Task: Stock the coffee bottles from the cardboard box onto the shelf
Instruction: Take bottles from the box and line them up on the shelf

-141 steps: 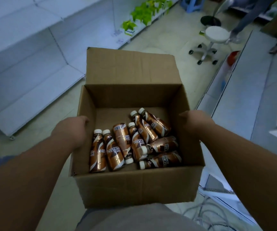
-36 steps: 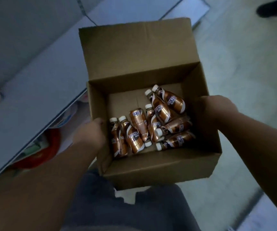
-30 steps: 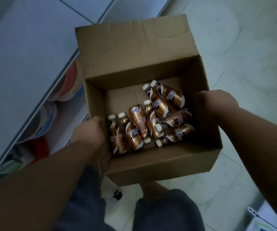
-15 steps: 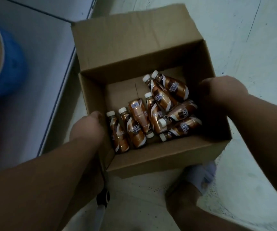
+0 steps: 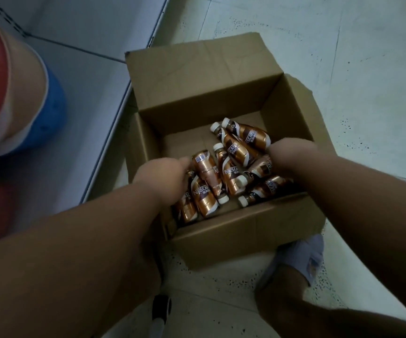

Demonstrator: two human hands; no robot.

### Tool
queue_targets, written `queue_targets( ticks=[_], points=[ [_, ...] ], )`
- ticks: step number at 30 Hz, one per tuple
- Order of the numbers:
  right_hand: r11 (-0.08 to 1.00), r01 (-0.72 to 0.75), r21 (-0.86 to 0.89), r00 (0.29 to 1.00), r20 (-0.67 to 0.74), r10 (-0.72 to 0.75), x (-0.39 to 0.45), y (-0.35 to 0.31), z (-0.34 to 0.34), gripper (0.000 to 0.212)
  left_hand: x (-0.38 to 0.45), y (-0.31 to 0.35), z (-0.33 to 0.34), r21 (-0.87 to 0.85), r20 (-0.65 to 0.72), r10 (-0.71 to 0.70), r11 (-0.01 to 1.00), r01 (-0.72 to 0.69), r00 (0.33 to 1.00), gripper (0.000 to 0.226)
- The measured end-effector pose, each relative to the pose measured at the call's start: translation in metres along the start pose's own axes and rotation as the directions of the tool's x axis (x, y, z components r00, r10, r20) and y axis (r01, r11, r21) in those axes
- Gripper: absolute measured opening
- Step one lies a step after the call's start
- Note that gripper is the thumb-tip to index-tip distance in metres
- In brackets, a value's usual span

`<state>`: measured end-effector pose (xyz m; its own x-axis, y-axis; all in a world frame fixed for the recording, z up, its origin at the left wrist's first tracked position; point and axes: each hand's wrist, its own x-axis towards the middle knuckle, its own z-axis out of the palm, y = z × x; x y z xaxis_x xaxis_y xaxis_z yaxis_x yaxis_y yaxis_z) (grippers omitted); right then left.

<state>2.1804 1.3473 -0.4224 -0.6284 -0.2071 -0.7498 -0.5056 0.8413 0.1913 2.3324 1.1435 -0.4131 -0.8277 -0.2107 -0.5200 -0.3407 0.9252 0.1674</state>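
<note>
- An open brown cardboard box (image 5: 233, 230) sits on the pale speckled tiled floor (image 5: 355, 69), its far flap folded back and its right flap splayed outward.
- Inside lie copper-and-brown plastic coffee bottles with white caps (image 5: 236, 152), all on their sides in a loose heap over the near and right part of the box bottom; the far-left corner of the bottom is bare cardboard.
- The left hand (image 5: 162, 176) is down inside the box at its left wall, over the leftmost bottles. Its fingers are hidden behind the back of the hand, so I cannot tell whether they grip a bottle or how far they are spread.
- The right hand (image 5: 292, 154) is in the box at the right side, over the bottles there. Its fingers are out of sight too, and its grasp cannot be told.
- A white metal shelf (image 5: 80, 98) runs along the left, just beside the box, with blurred red, white and blue round packages (image 5: 14, 93) close to the camera.
- A foot in a grey slipper (image 5: 299, 259) stands just in front of the box's near right corner.
</note>
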Motion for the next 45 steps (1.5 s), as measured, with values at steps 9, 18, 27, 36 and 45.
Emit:
queue_targets(
  ticks=[9,18,27,36,45],
  points=[
    [0.918,0.297,-0.262,0.932,-0.131,-0.338,0.060,-0.032,0.058,0.047,0.091,0.020,0.058,0.298,0.106,0.246,0.916,-0.267,0.964,0.065],
    [0.935,0.354,-0.013,0.900,-0.266,-0.344,0.074,-0.010,0.054,0.050,0.133,0.042,0.074,0.638,0.337,0.396,0.571,-0.516,0.854,0.069],
    [0.696,0.183,0.695,0.924,-0.364,0.120,-0.025,-0.010,-0.032,0.043,0.056,0.006,-0.058,-0.016,0.143,0.093,0.996,-0.091,0.985,0.062],
    [0.101,0.573,0.813,0.767,-0.576,0.283,-0.195,-0.111,-0.151,0.019,-0.116,-0.067,-0.164,-0.988,-0.138,-0.037,0.069,-0.135,0.990,0.051],
    [0.019,0.817,0.577,0.577,-0.816,-0.030,-0.352,-0.294,-0.250,0.043,-0.297,-0.200,-0.246,-0.907,-0.421,-0.311,0.125,-0.403,0.852,0.031]
  ],
)
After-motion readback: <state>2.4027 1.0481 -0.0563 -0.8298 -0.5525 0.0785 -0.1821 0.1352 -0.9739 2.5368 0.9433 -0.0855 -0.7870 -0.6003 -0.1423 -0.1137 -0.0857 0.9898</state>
